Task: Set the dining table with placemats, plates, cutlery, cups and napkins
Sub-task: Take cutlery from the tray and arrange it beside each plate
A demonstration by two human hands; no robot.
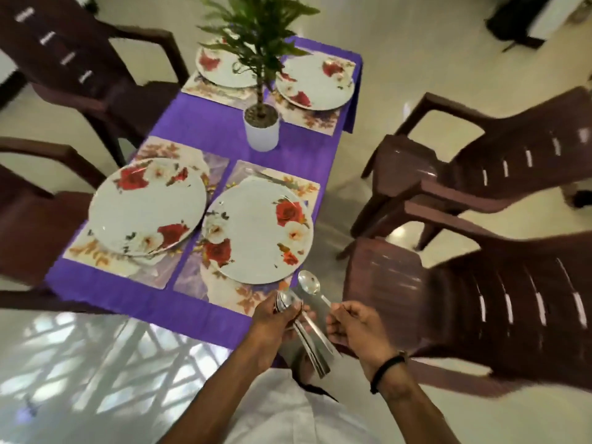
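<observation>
Spoons being dealt out at the near right place setting

The right hand (352, 328) pinches one spoon (310, 285) by its handle, bowl raised just beside the near right plate (258, 230), likely to lay it there. The left hand (278, 318) curls round the bundle of cutlery (307, 341) as a reserve. All four plates sit on placemats (246, 296) over the purple tablecloth (205, 126).

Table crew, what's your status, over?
Left hand grips spoon bundle. Right hand pinches one spoon near plate. Four plates on mats. Nothing in the way.
</observation>
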